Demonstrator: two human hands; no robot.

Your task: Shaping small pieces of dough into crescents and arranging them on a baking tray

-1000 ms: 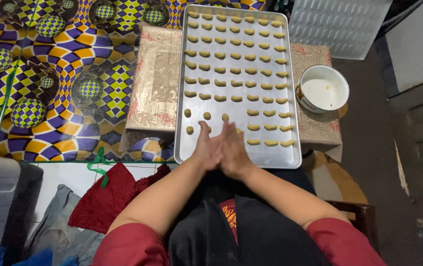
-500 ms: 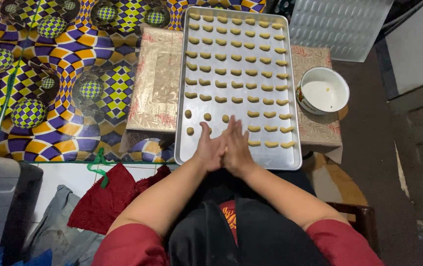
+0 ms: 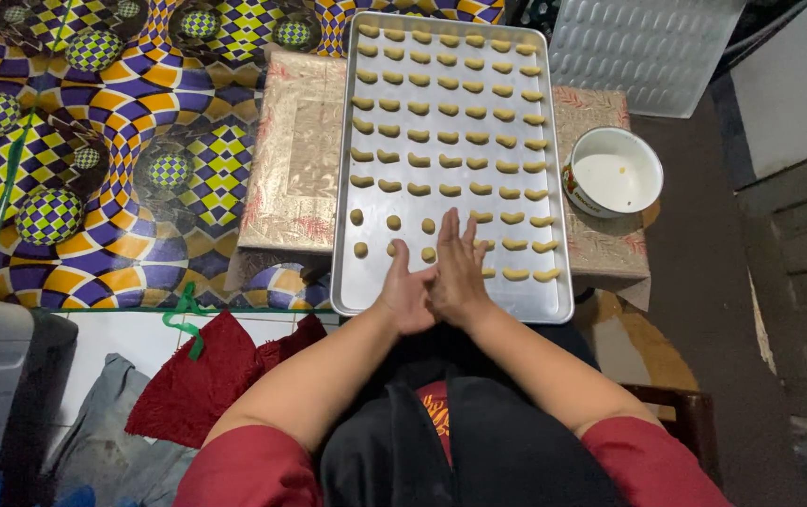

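Observation:
A long metal baking tray (image 3: 366,291) lies on a low table and carries several rows of small yellow crescent dough pieces (image 3: 450,161). A few round dough balls (image 3: 393,222) sit at its near left. My left hand (image 3: 405,293) and my right hand (image 3: 457,272) are pressed palm to palm over the tray's near edge, the right laid flat across the left. Whatever lies between the palms is hidden.
A white enamel bowl (image 3: 613,173) stands right of the tray on a gold patterned cloth (image 3: 295,160). A checkered mat (image 3: 122,160) covers the floor at left. Red cloth (image 3: 206,380) lies near my left arm. A textured clear sheet (image 3: 648,52) lies at the back right.
My palms have stayed together over the tray's near edge, and the right hand has slid forward across the left. The tray and dough have not moved.

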